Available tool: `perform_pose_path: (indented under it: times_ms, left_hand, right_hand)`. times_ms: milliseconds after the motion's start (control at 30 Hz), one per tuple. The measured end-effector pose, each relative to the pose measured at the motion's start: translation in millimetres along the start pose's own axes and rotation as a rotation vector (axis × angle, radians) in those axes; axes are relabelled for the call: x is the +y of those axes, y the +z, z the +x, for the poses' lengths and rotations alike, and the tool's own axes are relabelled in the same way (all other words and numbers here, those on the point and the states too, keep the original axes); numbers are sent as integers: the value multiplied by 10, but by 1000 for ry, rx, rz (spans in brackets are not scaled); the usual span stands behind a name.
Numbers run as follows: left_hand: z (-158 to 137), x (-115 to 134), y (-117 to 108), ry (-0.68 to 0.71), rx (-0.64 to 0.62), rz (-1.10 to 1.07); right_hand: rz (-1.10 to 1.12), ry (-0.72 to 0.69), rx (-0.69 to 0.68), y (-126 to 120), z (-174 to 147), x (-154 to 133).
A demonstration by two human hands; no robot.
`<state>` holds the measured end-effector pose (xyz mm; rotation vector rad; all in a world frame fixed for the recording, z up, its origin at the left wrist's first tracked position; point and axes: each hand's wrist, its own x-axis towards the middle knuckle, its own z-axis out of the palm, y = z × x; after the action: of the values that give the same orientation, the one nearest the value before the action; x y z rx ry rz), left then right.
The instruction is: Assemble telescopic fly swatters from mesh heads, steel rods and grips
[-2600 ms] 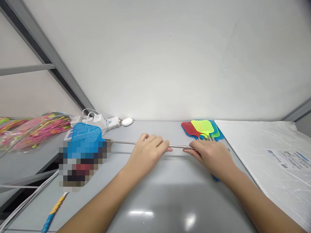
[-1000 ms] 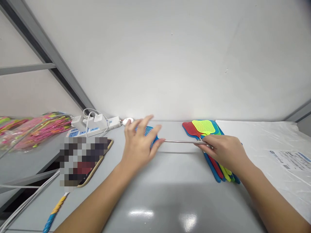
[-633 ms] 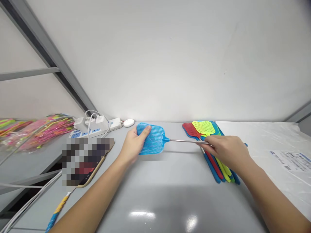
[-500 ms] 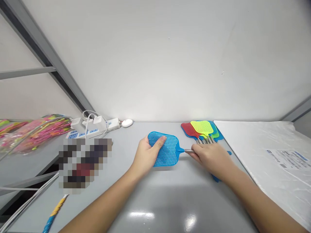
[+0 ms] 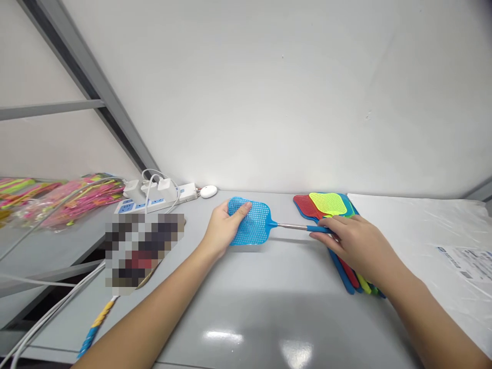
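A blue fly swatter with a perforated head, a metal shaft and a blue grip is held level above the grey table. My left hand pinches its head, thumb on top and fingers underneath. Around the blue grip at the other end my right hand is closed. Below and behind the right hand lies a pile of fly swatters in red, yellow, green and blue; the yellow swatter head is on top, overlapping a red swatter head. The right hand hides the middle of the pile.
At the back left stand a white power strip with plugged-in chargers and a small white rounded object. A pixelated flat object lies nearer. Bagged colourful items are at far left, a white wrapped package at right.
My right hand has moved right from the metal shaft to the blue grip, and more of the shaft shows. The handles of the piled swatters have come into view. The camera view has shifted slightly.
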<state>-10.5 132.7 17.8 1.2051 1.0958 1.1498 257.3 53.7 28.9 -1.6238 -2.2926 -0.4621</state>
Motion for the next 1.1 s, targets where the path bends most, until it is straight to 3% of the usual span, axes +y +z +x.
perform_pose_path:
  times_ms: [133, 267, 533, 633, 967, 1100]
  left_hand:
    - [97, 14, -122, -38, -31, -25]
    - [82, 33, -118, -82, -41, -33]
    - [35, 123, -118, 28, 6, 69]
    - [59, 84, -127, 32, -5, 108]
    - [138, -19, -178, -151, -75, -4]
    - [153, -34, -212, -88, -172, -10]
  right_hand:
    - [39, -60, -3, 7, -2, -1]
    - [-5, -119, 104, 13, 4, -84]
    - [-109, -117, 116, -12, -19, -128]
    - [-93, -109, 85, 11, -32, -121]
    - [64, -35, -35, 49, -67, -128]
    - [47, -50, -144, 69, -105, -191]
